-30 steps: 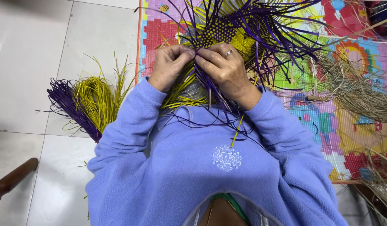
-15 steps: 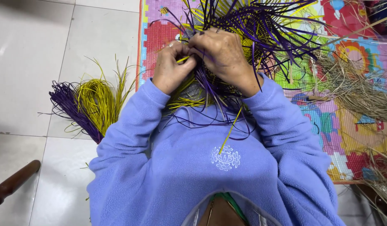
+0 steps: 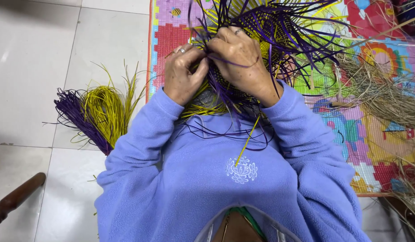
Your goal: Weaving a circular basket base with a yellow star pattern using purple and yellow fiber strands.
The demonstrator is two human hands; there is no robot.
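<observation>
Head view shows my left hand (image 3: 184, 74) and right hand (image 3: 241, 56) pinching purple strands of the woven piece (image 3: 261, 31) at twelve o'clock, fingers clenched. Spare strand bundle (image 3: 93, 112) lies at nine o'clock on open tile floor (image 3: 46, 54), beyond the mat's edge (image 3: 150, 54).

Both hands cover the woven piece's (image 3: 279, 31) centre; strand ends run past the top edge; fingertips hidden.

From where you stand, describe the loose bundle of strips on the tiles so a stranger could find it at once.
Start at the colourful foam mat and look off its edge onto the white tiled floor. Beside the lilac sleeve of the person's left hand lies a looped bundle of strips. Unlike the half-woven piece in the hands, it is unwoven, half purple, half yellow-green.
</observation>
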